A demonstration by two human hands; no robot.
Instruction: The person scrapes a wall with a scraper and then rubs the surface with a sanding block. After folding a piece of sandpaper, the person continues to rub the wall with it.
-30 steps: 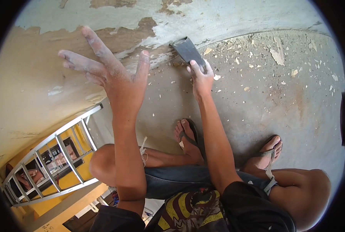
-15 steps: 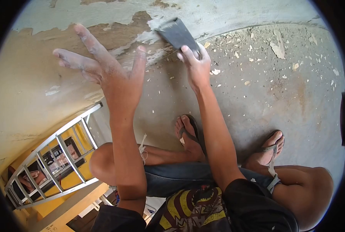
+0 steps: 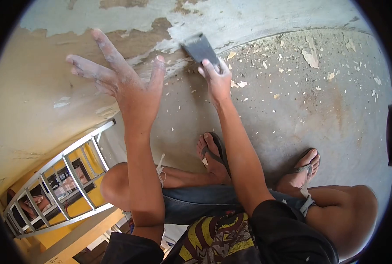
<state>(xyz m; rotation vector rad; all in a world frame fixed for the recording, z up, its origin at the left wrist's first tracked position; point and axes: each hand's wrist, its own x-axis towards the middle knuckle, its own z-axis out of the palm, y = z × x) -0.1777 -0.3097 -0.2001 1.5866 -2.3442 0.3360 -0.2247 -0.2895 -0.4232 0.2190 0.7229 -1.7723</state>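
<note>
My right hand (image 3: 218, 83) is closed around a wide, dark scraper (image 3: 200, 48). The scraper's broad end points up and left, close to the foot of the wall (image 3: 38, 83), where paint has come off in ragged patches. Spread fingers and thumb show on my left hand (image 3: 132, 90), which holds nothing and overlaps the yellowish part of the wall in this view. Pale dust coats the fingers of both hands. Brown bare patches (image 3: 139, 40) border the whitish-blue paint (image 3: 244, 17) beyond the scraper.
Paint flakes (image 3: 310, 58) litter the grey floor (image 3: 266, 132) along the wall. An aluminium ladder (image 3: 75, 180) stands at lower left, with a yellow surface behind it. My sandalled feet (image 3: 211, 154) are on the floor below my hands.
My right hand and the scraper have shifted a little toward me and to the left. My left hand stays spread in nearly the same place.
</note>
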